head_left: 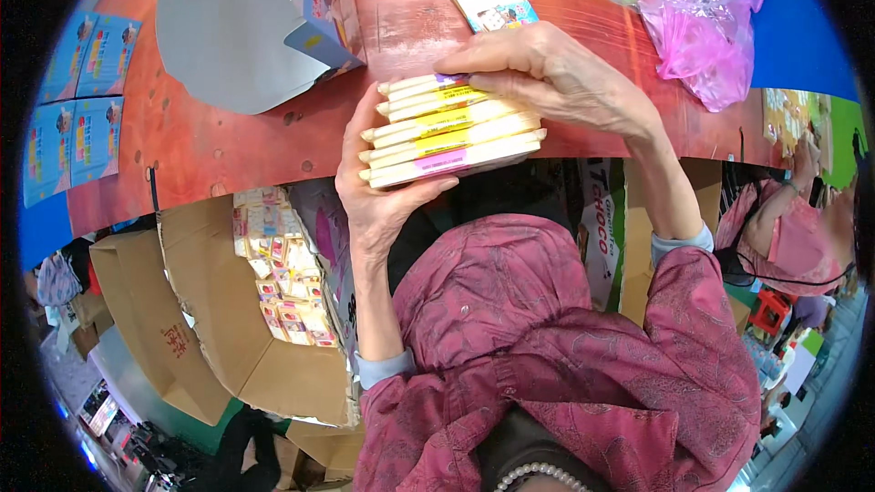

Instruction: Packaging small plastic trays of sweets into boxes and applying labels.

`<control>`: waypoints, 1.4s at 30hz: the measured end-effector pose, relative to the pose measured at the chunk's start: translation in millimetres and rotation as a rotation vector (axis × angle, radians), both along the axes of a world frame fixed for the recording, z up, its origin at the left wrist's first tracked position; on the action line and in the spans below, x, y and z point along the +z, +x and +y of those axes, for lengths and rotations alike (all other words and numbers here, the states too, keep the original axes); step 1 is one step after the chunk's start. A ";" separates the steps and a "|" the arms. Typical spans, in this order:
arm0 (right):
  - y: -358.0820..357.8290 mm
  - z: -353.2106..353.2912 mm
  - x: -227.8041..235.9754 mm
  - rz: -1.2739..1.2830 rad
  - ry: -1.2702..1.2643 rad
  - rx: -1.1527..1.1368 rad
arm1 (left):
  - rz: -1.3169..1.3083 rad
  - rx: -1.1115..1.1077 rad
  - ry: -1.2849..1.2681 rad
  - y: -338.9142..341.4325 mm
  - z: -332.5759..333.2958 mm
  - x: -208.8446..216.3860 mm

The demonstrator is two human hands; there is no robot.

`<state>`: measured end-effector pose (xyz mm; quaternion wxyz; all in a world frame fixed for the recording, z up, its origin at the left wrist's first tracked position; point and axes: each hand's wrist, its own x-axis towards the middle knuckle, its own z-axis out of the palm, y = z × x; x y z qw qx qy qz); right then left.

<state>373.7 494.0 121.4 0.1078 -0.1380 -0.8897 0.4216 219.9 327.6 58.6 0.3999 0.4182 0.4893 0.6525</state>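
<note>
A stack of several flat, cream-coloured packets (456,135) is between my hands at the table's near edge, their edges marked with yellow and purple strips. My left hand (372,187) wraps round the stack's left end, thumb below and fingers up the side. Over the top right of the stack lies my right hand (570,82), its fingers bent onto the uppermost packet. Just beyond my right hand, a single flat packet (492,2) with a white and blue front lies on the red wooden table (401,14).
A blue printed carton (326,5) with a large grey flap (219,32) stands at the far left. Blue flat boxes (77,100) lie at the left edge. A pink plastic bag (702,32) sits far right. Below left, a cardboard box (232,301) holds many small packets. Another person (793,237) is at right.
</note>
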 end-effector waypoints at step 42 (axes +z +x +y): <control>-50.2 -147.5 -19.0 0.009 -0.990 -0.290 | -0.558 0.491 -0.242 -4.3 -128.4 24.2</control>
